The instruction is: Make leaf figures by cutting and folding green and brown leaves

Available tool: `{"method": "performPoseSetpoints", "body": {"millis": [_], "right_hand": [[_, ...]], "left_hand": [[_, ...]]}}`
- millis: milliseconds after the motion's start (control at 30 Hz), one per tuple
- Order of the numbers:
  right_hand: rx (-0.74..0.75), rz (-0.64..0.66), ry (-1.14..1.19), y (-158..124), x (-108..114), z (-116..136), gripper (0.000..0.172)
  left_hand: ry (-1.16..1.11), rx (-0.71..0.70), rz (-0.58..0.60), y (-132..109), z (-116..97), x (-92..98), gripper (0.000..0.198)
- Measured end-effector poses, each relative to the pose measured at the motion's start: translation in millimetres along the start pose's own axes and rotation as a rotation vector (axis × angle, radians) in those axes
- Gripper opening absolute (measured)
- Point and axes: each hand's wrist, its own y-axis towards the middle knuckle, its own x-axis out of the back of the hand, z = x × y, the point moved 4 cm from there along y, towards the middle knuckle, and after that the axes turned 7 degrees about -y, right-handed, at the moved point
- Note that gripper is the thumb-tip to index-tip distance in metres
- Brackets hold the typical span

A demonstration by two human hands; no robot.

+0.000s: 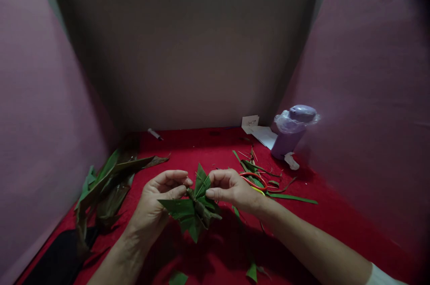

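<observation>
Between my two hands, above the red cloth, is a flower-like shape of folded green leaves (188,213) with pointed tips and a brownish middle. My left hand (157,195) pinches its rolled centre from the left with thumb and fingers. On the other side, my right hand (231,189) grips an upper right leaf fold between thumb and fingertips. Partly behind my right wrist lie scissors with red and yellow handles (255,181), their blades hidden.
Large leaves (110,182) are piled at the left, beside a dark flat object (60,258). Leaf strips and scraps (292,197) lie at the right. A syringe (155,133), white papers (264,135) and a purple bin with a plastic liner (287,142) stand farther back.
</observation>
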Motion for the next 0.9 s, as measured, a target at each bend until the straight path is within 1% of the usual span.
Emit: {"method": "performPoseSetpoints", "body": {"millis": [167,333,467,600,667,733,800,867,900], "right_hand": [[0.009,-0.001,-0.005,0.8,1.3,1.2,0.026],[0.03,-0.014,-0.034,1.2,2.7,1.9,0.025],[0.037,-0.037,-0.122,0.0,3.3,4.2,0.022],[0.033,-0.046,-0.157,0.3,3.2,4.8,0.021],[0.042,-0.075,-0.14,1.9,4.7,4.2,0.022],[0.054,-0.137,-0.119,3.8,7.9,3.7,0.024],[0.067,-0.201,-0.114,5.4,11.6,4.1,0.025],[0.08,-0.246,-0.126,6.1,14.5,5.2,0.025],[0.083,-0.261,-0.132,6.2,15.5,5.9,0.025]], "left_hand": [[0.017,-0.001,-0.031,-0.7,-1.4,0.7,0.015],[0.038,0.029,-0.054,-2.6,-0.8,4.8,0.018],[0.083,0.056,-0.047,-4.2,0.9,4.3,0.02],[0.056,0.046,-0.097,-1.8,0.5,5.1,0.02],[0.024,0.017,-0.138,1.3,-0.7,6.7,0.02],[-0.019,-0.001,-0.154,4.3,-0.7,7.4,0.022],[-0.069,0.027,-0.112,6.0,2.1,5.0,0.027],[-0.083,0.065,-0.028,5.6,6.1,-0.1,0.033],[-0.066,0.081,0.018,4.7,8.3,-2.9,0.033]]}}
